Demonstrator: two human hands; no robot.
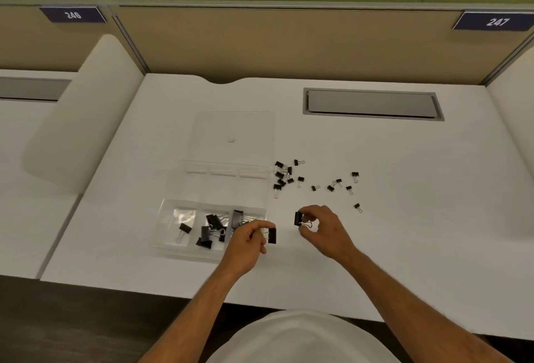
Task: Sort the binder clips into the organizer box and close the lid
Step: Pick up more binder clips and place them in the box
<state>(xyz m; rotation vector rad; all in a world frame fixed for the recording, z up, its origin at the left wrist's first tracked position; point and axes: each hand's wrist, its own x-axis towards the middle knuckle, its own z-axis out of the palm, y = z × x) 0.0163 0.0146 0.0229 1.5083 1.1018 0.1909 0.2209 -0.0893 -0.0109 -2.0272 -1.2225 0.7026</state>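
A clear organizer box (173, 215) lies open on the white desk, its lid (234, 134) folded back flat behind it. Several black binder clips sit in its near compartments (212, 228). My left hand (245, 241) pinches a large black binder clip (272, 235) just right of the box. My right hand (323, 227) pinches another large black clip (298, 218) by its wire handles. Several small black clips (284, 176) lie scattered on the desk beyond my hands, stretching right to a lone one (357, 207).
A grey cable hatch (372, 104) is set into the desk (404, 218) at the back right. White rounded dividers stand at the left (86, 120) and the right edge. A tan partition runs behind the desk.
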